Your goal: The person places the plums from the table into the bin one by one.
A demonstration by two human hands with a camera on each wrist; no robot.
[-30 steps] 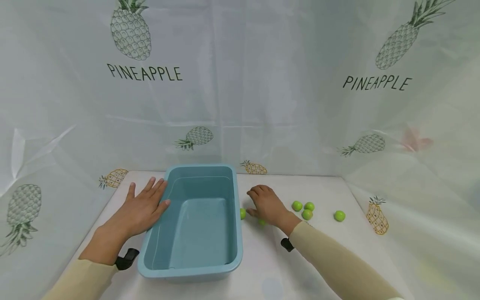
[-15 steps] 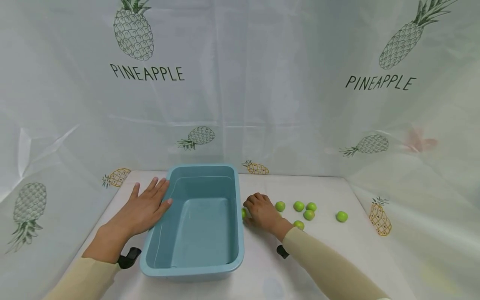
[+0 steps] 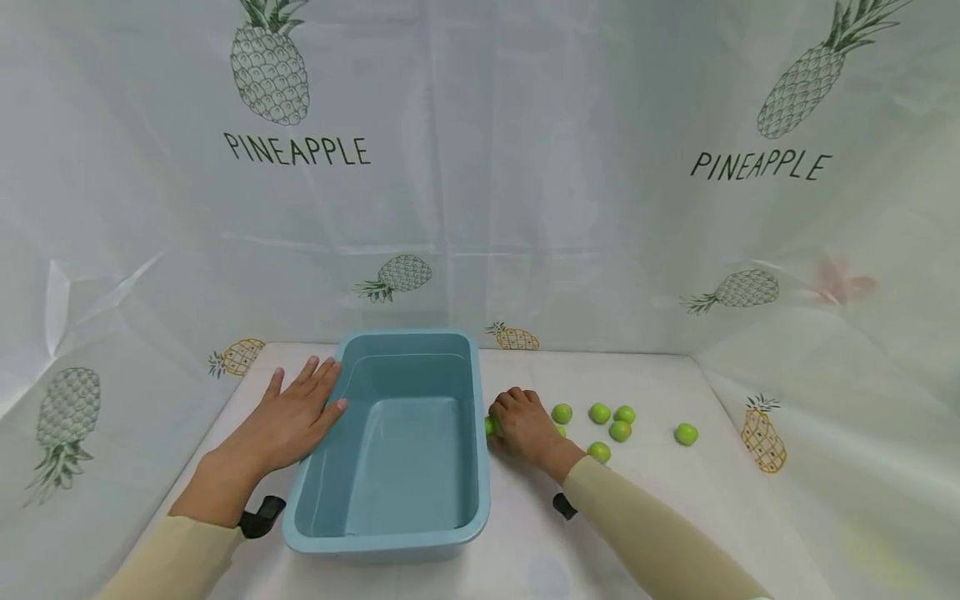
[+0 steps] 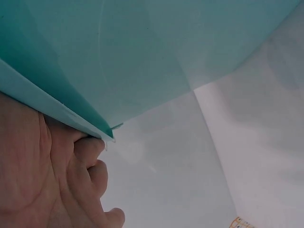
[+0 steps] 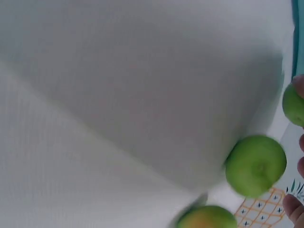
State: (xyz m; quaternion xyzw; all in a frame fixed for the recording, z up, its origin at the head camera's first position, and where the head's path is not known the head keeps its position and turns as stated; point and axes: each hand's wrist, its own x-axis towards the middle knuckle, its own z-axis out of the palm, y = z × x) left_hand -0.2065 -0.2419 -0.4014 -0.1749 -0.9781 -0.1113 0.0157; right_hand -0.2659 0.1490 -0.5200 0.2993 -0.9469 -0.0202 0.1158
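Note:
A blue plastic basin [image 3: 482, 467] stands on the white-covered table. My left hand [image 3: 288, 421] rests against its left rim, fingers straight and spread; the left wrist view shows the palm [image 4: 28, 166] by the rim. Just outside the right wall, my right hand [image 3: 528, 427] pinches a small round green fruit [image 3: 491, 426], partly hidden by the fingers. In the right wrist view the thumb touches that green fruit [image 5: 292, 105]. A second green fruit [image 5: 255, 166] and another with an orange blush [image 5: 206, 219] lie nearby on the cloth.
Several more green fruits lie right of my right hand, among them one near its wrist [image 3: 599, 452] and one farther right [image 3: 686, 434]. A pineapple-print sheet [image 3: 555, 208] hangs behind the table and along its sides.
My right hand has moved left and slightly nearer, its fingers closing round the fruit beside the basin. Fruits it had covered now show. The left hand stays at the rim.

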